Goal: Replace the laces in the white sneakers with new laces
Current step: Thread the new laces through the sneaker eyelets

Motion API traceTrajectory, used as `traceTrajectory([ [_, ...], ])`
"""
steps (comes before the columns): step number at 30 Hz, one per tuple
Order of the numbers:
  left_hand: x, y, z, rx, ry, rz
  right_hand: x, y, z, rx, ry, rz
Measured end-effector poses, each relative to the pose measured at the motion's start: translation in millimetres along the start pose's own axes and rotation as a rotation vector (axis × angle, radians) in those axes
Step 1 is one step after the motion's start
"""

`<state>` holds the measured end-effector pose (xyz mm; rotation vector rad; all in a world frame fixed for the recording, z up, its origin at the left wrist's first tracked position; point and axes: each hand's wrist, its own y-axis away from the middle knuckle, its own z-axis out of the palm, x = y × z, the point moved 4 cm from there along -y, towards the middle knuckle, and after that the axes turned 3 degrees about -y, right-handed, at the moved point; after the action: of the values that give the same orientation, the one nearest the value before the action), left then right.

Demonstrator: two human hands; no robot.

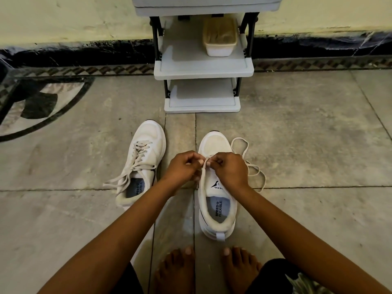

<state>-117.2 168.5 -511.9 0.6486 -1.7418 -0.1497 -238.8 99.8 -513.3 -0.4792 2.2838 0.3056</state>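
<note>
Floor: is carrying both sneakers, well apart.
Rack: is standing against the wall, holding a tub.
Right sneaker: is lying lengthwise away from the person, toe pointing at the rack, heel toward the bare feet.
Left sneaker: is lying laced, toe pointing away and leaning slightly right.
Left hand, right hand: fingers are pinching the lace over the right sneaker's front eyelets; its slack is looping on the floor to the right.
Writing: both insoles are showing "SPEED FLEXIBLE".
</note>
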Motion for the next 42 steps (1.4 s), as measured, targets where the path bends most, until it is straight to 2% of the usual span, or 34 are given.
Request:
traceTrajectory([
  [4, 3, -9, 3, 0.049, -0.121, 0.071, 4, 3, -2, 0.032, -0.147, 0.008],
  [7, 6, -11, 11, 0.04, -0.439, 0.171, 5, 2, -3, -0.064, -0.173, -0.059],
  [8, 7, -12, 13, 0.074, -0.544, 0.213, 7, 1, -5, -0.09, -0.132, -0.094],
  [10, 10, -13, 8, 0.192, -0.603, 0.245, 14, 0, -7, -0.121, 0.106, -0.174],
  [12, 21, -15, -6, 0.324, -0.428, 0.189, 15, 0, -9, -0.141, 0.264, -0.225],
  [13, 29, -17, -15, 0.378, -0.208, 0.116, 15, -1, -9, -0.157, 0.281, -0.234],
  [15, 46, -22, -38, 0.41, 0.399, -0.049, 14, -2, -8, -0.198, 0.27, -0.242],
  [17, 65, -26, -65, 0.433, 0.78, -0.027, 14, -3, -14, -0.232, 0.202, -0.225],
  [18, 71, -26, -76, 0.462, 0.852, 0.017, 17, -4, -19, -0.249, 0.168, -0.206],
  [19, 73, -27, -85, 0.499, 0.815, 0.047, 20, -4, -23, -0.264, 0.157, -0.188],
  [20, 73, -27, -87, 0.534, 0.62, 0.059, 24, -4, -26, -0.279, 0.169, -0.173],
  [21, 69, -26, -80, 0.53, 0.309, 0.063, 28, -4, -29, -0.299, 0.19, -0.159],
  [23, 49, -24, -46, 0.325, -0.381, 0.078, 32, -3, -29, -0.337, 0.204, -0.139],
  [24, 35, -22, -26, 0.181, -0.61, 0.093, 32, -3, -28, -0.347, 0.193, -0.135],
  [26, 19, -13, 0, 0.028, -0.718, 0.167, 32, -2, -27, -0.347, 0.175, -0.128],
  [27, 21, -9, 7, 0.003, -0.655, 0.185, 32, -2, -26, -0.345, 0.179, -0.128],
  [29, 30, -6, 1, 0.025, -0.318, 0.162, 32, -1, -25, -0.348, 0.214, -0.133],
  [31, 56, -3, -29, 0.19, 0.038, 0.162, 32, 0, -24, -0.35, 0.235, -0.137],
  [32, 74, -2, -53, 0.277, 0.278, 0.233, 31, 1, -23, -0.347, 0.238, -0.139],
  [34, 103, -1, -104, 0.314, 1.012, 0.349, 30, 3, -20, -0.344, 0.231, -0.14],
  [35, 110, -1, -124, 0.328, 1.182, 0.394, 31, 4, -20, -0.345, 0.224, -0.137],
  [36, 112, -2, -137, 0.384, 1.157, 0.383, 31, 5, -20, -0.345, 0.215, -0.137],
  [37, 108, -4, -141, 0.461, 0.972, 0.302, 31, 5, -20, -0.349, 0.206, -0.136],
  [39, 88, -11, -125, 0.527, 0.29, 0.135, 31, 2, -22, -0.371, 0.166, -0.121],
  [40, 74, -14, -109, 0.495, -0.042, 0.117, 31, 1, -23, -0.387, 0.129, -0.107],
  [42, 45, -16, -63, 0.222, -0.515, 0.175, 31, 0, -22, -0.413, 0.06, -0.08],
])
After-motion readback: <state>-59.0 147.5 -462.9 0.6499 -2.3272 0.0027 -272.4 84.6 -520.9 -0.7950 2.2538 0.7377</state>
